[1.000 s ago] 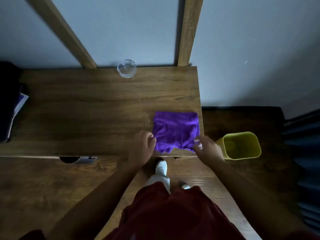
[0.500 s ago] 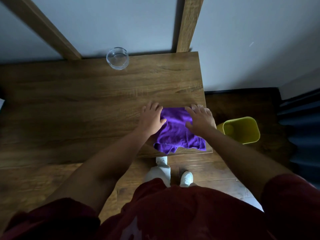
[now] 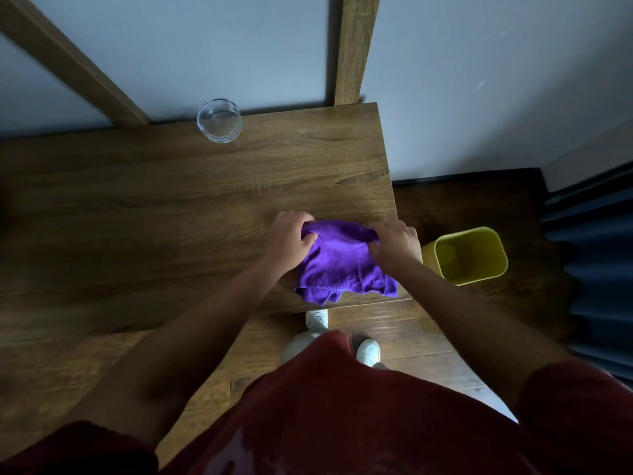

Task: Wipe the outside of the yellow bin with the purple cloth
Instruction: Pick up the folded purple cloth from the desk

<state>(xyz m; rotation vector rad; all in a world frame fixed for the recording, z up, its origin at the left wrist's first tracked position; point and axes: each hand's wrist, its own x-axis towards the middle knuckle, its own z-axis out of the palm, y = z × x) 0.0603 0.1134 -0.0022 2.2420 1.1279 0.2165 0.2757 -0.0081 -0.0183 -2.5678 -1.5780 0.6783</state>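
The purple cloth [image 3: 342,265] lies crumpled at the near right corner of the wooden table [image 3: 171,214], its hem hanging slightly over the front edge. My left hand [image 3: 289,240] pinches the cloth's far left corner. My right hand [image 3: 395,243] grips the far right corner, fingers curled into the fabric. The yellow bin [image 3: 471,255] stands upright and open on the dark floor just right of the table, behind my right hand; its near left side is hidden by that hand.
A small clear glass dish [image 3: 219,120] sits at the table's back edge by the wall. Two wooden beams [image 3: 349,46] rise behind the table. Dark blue curtain folds [image 3: 596,269] hang at the far right. My white shoes [image 3: 368,351] stand on the floor below.
Both hands went from the cloth's near corners to its far edge, lay flat there, and now curl around the far corners, bunching the fabric. The view has shifted closer.
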